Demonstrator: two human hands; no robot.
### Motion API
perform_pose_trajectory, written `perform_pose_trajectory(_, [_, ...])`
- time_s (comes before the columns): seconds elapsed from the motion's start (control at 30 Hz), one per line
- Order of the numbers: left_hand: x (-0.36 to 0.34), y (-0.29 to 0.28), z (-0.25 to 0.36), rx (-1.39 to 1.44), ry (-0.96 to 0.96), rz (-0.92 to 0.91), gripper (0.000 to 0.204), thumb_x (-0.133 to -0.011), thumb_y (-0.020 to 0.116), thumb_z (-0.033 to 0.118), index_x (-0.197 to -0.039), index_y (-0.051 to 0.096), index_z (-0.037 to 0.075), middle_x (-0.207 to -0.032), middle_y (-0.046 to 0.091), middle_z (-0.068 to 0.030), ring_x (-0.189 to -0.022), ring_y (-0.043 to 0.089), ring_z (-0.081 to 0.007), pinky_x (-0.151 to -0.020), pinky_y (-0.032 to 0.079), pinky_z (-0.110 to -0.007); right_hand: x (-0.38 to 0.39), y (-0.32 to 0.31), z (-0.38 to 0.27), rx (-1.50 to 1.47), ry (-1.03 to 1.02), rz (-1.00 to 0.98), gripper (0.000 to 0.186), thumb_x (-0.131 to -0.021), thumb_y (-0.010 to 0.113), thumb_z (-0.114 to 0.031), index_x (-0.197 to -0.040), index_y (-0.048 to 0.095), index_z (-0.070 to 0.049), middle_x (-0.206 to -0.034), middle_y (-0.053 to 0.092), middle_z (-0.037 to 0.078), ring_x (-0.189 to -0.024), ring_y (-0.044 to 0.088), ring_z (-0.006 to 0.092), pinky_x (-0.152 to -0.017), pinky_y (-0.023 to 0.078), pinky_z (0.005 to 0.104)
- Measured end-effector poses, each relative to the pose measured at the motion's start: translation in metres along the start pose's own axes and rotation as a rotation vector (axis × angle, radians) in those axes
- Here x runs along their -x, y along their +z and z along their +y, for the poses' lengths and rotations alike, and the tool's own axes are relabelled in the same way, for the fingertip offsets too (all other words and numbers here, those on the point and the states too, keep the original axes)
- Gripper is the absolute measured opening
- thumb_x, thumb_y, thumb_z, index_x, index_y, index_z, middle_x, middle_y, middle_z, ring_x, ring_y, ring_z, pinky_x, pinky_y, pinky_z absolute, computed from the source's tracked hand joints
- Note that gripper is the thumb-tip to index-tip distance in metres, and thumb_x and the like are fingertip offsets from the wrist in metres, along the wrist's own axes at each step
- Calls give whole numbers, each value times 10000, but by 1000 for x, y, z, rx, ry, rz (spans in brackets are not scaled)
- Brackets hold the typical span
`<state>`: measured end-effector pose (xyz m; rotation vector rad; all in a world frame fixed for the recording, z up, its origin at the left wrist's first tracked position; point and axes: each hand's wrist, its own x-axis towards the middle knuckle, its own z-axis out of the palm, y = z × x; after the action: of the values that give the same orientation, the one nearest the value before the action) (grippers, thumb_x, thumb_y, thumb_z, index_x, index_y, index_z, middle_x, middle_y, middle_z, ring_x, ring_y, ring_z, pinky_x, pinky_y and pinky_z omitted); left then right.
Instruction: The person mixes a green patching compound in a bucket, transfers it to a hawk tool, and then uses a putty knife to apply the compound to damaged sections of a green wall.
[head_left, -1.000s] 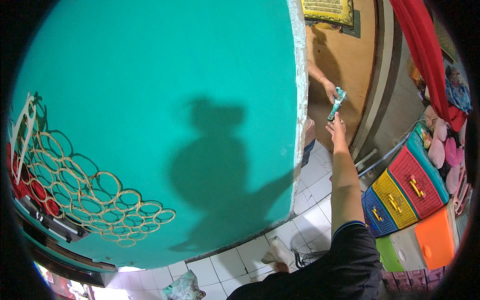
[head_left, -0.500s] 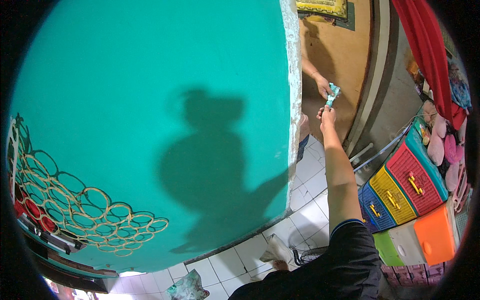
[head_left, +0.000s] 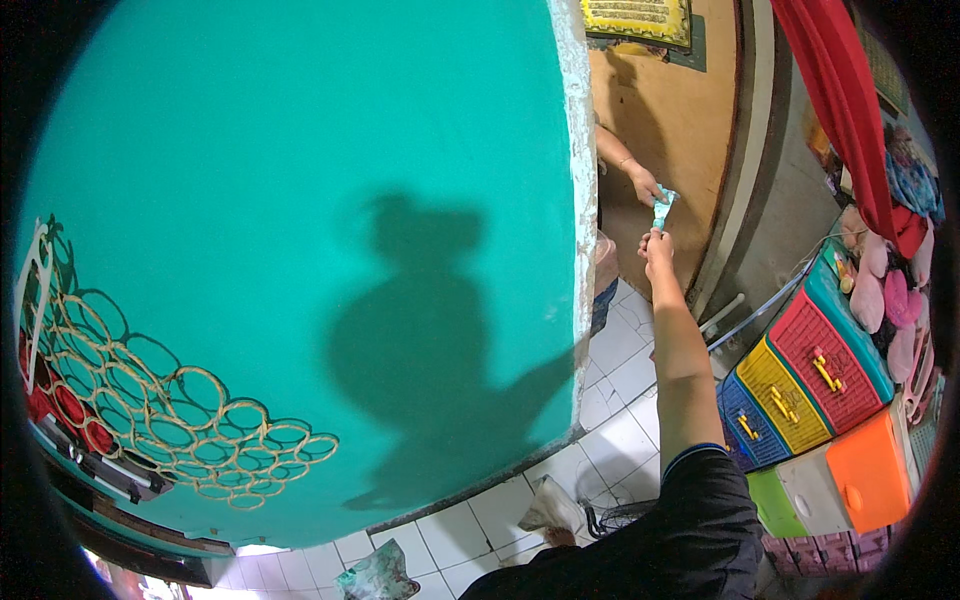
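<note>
My right hand [head_left: 656,248] is stretched far out past the corner of the teal wall [head_left: 300,250]. Its fingers are pinched on the lower end of a small folded blue-green paper note [head_left: 662,208]. Another person's hand [head_left: 642,185] reaches out from behind the wall corner and touches the note's upper end. Low in the view, a small skin-coloured part [head_left: 562,538] shows under a whitish crumpled bag [head_left: 548,506]. It may be my left hand, but I cannot tell its grip.
A brown wooden door [head_left: 680,110] stands behind the two hands. Stacked plastic drawers in red [head_left: 835,360], yellow, blue, green and orange stand at the right, under a red curtain [head_left: 835,100]. A rack of cane rings [head_left: 150,400] hangs at the left. White floor tiles [head_left: 620,350] lie below.
My right arm has stayed stretched out and the note is still between the two hands. The view has shifted slightly.
</note>
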<state>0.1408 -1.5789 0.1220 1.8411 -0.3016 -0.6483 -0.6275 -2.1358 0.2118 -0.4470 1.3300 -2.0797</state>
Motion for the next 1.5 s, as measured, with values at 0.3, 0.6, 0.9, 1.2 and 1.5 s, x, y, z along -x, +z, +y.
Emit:
perform_pose_trajectory(0.3, [-12, -19, -47, -23, -3, -9, 479, -960, 403, 348, -1265, 452, -18, -1218, 536, -175, -1042, 556, -256, -766, 511, -317, -9, -13, -9, -34, 17, 28, 203, -968, 410, -236, -919, 420, -40, -721, 473, 40, -498, 427, 110, -389, 341, 241])
perform_pose_trajectory(0.6, [-3, -13, -28, 27, 38, -39, 578, -945, 417, 406, -1358, 360, 6, -1322, 456, -183, -1193, 465, -293, -918, 461, -383, -30, -30, 5, -95, 9, -121, 155, -951, 436, -195, -896, 452, -51, -706, 478, 30, -498, 432, 106, -380, 338, 227])
perform_pose_trajectory(0.9, [-16, -30, -47, 218, 35, 344, 240, -930, 481, 226, -970, 610, 27, -722, 540, 13, -594, 461, -85, -507, 385, -228, 45, -51, 82, 360, -176, -420, 455, -938, 338, -218, -1340, 345, -5, -1309, 410, 139, -1168, 421, 255, -988, 337, 388])
perform_pose_trajectory(1.2, [54, -87, -55, 474, -45, 745, 245, -907, 482, 243, -903, 612, 35, -644, 511, 32, -529, 420, -63, -446, 340, -238, 366, -3, 282, 1223, 194, -988, 446, -933, 411, -309, -1241, 414, 14, -997, 492, 132, -833, 479, 224, -713, 391, 363])
perform_pose_trajectory(1.5, [75, -46, -88, 490, -61, 1180, 197, -914, 480, 210, -869, 593, 55, -635, 503, 42, -505, 404, -45, -449, 318, -219, 428, 99, 453, 1464, 225, -1581, 486, -906, 517, -409, -1112, 492, 30, -633, 497, 90, -450, 449, 169, -401, 363, 322])
